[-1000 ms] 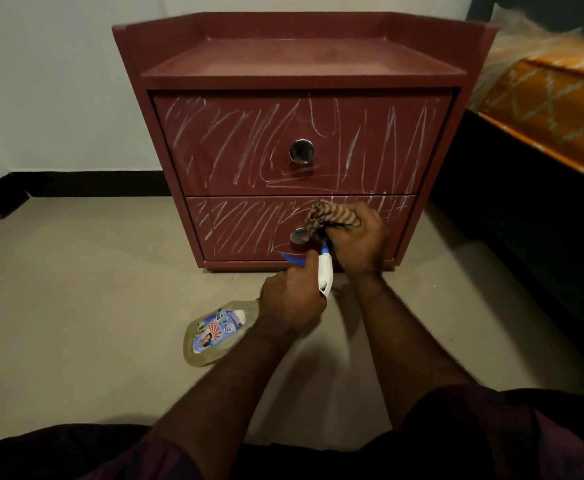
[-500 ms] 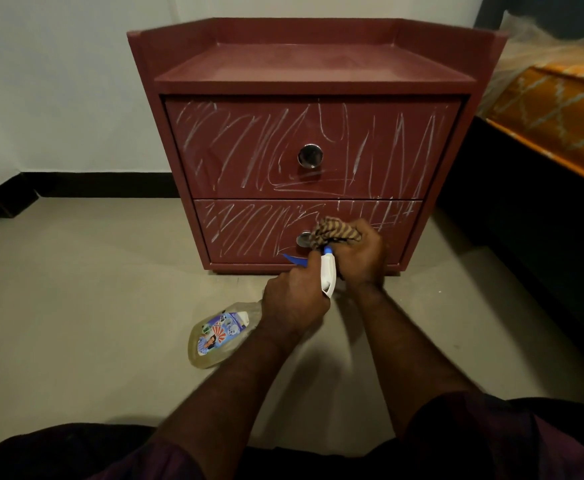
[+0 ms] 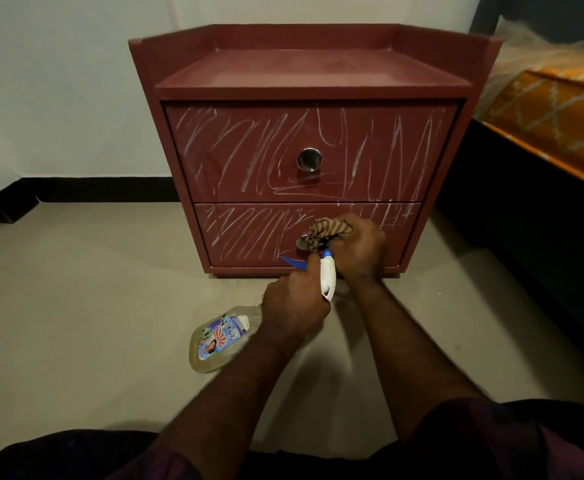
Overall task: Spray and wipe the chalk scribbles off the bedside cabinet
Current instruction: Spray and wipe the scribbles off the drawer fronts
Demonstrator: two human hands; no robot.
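Observation:
A dark red bedside cabinet (image 3: 318, 81) stands against the wall, with white chalk scribbles across its upper drawer (image 3: 249, 150) and lower drawer (image 3: 242, 233). My left hand (image 3: 294, 303) grips the neck of a spray bottle (image 3: 219, 341), tilted with its white and blue head (image 3: 327, 278) pointing up at the lower drawer. My right hand (image 3: 363, 247) holds a bunched striped cloth (image 3: 328, 232) just above the nozzle, in front of the lower drawer's metal knob (image 3: 302, 242).
A bed with an orange patterned mattress (image 3: 557, 116) on a dark frame stands right of the cabinet. Beige floor (image 3: 93, 306) spreads left and front. A black skirting (image 3: 93, 188) runs along the white wall.
Both hands keep their hold on bottle and cloth. The cloth hand has sunk slightly toward the nozzle and the lower knob. My view has shifted a little, so the cabinet sits lower.

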